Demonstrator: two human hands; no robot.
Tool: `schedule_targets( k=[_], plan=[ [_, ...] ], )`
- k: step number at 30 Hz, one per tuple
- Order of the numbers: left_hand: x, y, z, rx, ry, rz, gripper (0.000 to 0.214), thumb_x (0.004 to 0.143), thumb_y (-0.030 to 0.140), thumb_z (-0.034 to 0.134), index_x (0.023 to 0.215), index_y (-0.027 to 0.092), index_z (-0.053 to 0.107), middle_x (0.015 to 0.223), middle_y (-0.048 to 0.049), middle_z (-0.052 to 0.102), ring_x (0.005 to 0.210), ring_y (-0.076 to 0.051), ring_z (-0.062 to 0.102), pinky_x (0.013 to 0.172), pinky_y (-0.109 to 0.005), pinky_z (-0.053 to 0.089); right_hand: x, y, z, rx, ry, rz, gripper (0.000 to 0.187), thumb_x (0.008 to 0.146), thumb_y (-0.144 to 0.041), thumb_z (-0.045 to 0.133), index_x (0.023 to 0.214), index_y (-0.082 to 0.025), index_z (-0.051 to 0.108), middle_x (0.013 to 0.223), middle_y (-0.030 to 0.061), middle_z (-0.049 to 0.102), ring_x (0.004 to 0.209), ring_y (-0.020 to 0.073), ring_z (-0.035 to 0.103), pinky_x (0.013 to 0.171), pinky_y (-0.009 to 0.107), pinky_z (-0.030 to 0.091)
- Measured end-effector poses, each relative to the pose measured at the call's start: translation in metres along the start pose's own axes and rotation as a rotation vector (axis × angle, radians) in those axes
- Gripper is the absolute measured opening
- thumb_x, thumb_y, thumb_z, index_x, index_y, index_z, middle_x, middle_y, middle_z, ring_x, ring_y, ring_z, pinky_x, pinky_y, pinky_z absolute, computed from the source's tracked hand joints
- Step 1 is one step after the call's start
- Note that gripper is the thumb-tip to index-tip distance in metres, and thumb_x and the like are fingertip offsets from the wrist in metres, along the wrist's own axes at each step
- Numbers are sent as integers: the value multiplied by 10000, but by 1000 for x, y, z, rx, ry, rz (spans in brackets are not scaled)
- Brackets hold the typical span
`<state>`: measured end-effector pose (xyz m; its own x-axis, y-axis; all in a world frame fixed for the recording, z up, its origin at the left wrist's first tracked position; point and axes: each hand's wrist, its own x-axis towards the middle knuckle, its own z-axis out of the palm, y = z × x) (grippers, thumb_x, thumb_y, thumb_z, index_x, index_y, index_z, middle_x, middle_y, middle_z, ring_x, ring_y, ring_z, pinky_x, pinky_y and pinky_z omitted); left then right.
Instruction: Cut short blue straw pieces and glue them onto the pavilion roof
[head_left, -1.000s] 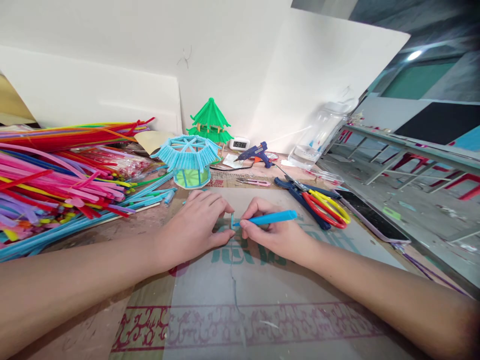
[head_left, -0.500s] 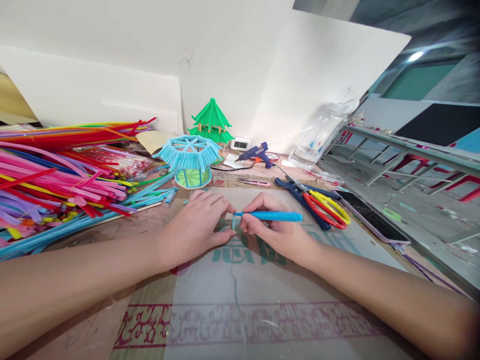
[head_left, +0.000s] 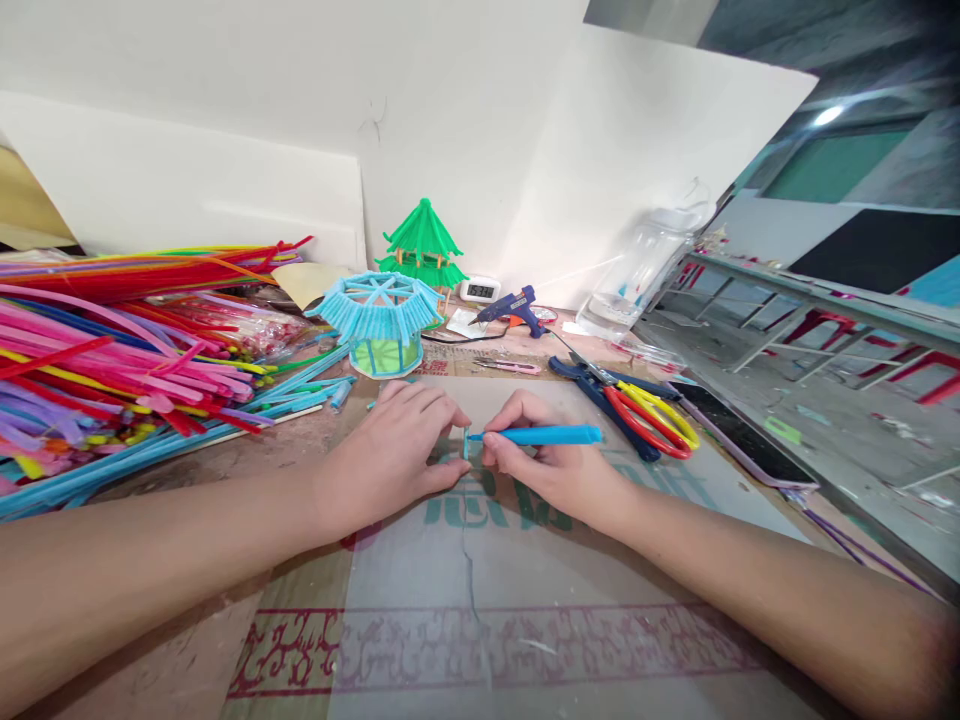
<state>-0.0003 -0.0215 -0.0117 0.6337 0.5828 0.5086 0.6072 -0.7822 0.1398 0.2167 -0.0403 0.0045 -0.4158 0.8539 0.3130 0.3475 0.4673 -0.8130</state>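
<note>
Between the thumb and forefinger of my left hand (head_left: 405,440) is a short, thin light-blue strip (head_left: 466,446), held by its two ends over the mat. My right hand (head_left: 544,450) is closed around a blue marker pen (head_left: 551,435), which lies nearly level. The pen's tip points left and meets, or almost meets, the middle of the strip. Under both hands lies a clear-covered cardboard sheet (head_left: 405,580) with printed characters and a red scroll border.
Colourful pipe cleaners (head_left: 127,360) pile up on the left. Behind my hands stand a blue-roofed model (head_left: 384,320), a green pagoda model (head_left: 424,245), a small clock (head_left: 480,289) and a glue gun (head_left: 517,308). Scissors (head_left: 652,415) and a phone (head_left: 742,435) lie at right.
The pen's tip has shifted slightly down along the strip, and its back end has moved a little left. My left hand keeps its hold on the strip.
</note>
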Motion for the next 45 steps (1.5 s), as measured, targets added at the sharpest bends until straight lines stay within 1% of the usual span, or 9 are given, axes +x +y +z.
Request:
schedule_targets(
  k=[6, 13, 16, 19, 23, 27, 34, 37, 45],
  plan=[
    [0, 0, 0, 0, -5, 3, 280, 842, 333, 734, 1011, 192, 561, 975, -27, 616, 998, -246, 565, 904, -375, 366, -1, 2, 1, 85, 15, 18, 123, 937, -313, 591, 922, -202, 540, 770, 19, 651, 653, 142, 619, 569, 267, 501],
    [0, 0, 0, -15, -1, 4, 290, 837, 318, 738, 1029, 192, 562, 977, -22, 618, 990, -240, 571, 895, -374, 369, 0, -4, 0, 30, -27, -19, 101, 923, -248, 608, 859, -189, 557, 747, 12, 637, 641, 127, 591, 561, 246, 467],
    [0, 2, -1, -33, -4, -16, 280, 837, 303, 739, 1014, 195, 552, 988, -20, 623, 985, -237, 570, 879, -372, 375, -1, 1, -2, 94, -12, -9, 108, 978, -288, 552, 961, -187, 585, 750, 7, 641, 639, 123, 593, 577, 244, 483],
    [0, 4, -2, -63, 18, -35, 305, 827, 289, 754, 1024, 198, 540, 1015, -16, 635, 993, -235, 570, 872, -372, 383, 0, 7, -3, 132, 31, -17, 175, 1013, -329, 510, 1080, -205, 615, 817, 15, 660, 682, 124, 609, 632, 254, 508],
    [2, 6, -3, -107, 54, -17, 286, 857, 256, 730, 1063, 217, 537, 1055, -3, 644, 1023, -224, 564, 881, -364, 388, 1, 11, -5, 198, -59, 29, 143, 969, -294, 609, 1085, -215, 581, 954, 25, 654, 846, 141, 640, 758, 271, 521],
    [2, 7, -4, -140, 53, 8, 269, 883, 245, 705, 1093, 235, 538, 1069, 3, 642, 1032, -220, 558, 882, -360, 388, 2, 10, -6, 306, -162, 21, 195, 957, -244, 629, 1097, -226, 495, 980, 9, 627, 890, 132, 618, 799, 270, 506],
    [3, 7, -4, -133, 42, 24, 269, 905, 249, 680, 1129, 248, 530, 1099, 3, 637, 1047, -215, 552, 895, -356, 378, 3, 14, -6, 422, -167, 55, 240, 952, -229, 639, 1095, -228, 446, 959, -5, 608, 891, 130, 628, 795, 269, 503],
    [3, 7, -4, -132, 39, 31, 253, 911, 263, 672, 1121, 253, 531, 1101, 4, 638, 1047, -213, 554, 903, -356, 371, 3, 14, -7, 406, -204, 40, 238, 966, -239, 620, 1114, -232, 435, 976, 9, 629, 935, 149, 639, 832, 296, 501],
    [1, 5, -3, -68, 49, 34, 315, 906, 328, 680, 1179, 251, 543, 1160, -28, 636, 1097, -239, 552, 940, -382, 366, 7, 10, -8, 377, -189, 75, 271, 919, -215, 677, 1068, -218, 450, 920, -19, 571, 846, 117, 601, 758, 247, 481]
  ],
)
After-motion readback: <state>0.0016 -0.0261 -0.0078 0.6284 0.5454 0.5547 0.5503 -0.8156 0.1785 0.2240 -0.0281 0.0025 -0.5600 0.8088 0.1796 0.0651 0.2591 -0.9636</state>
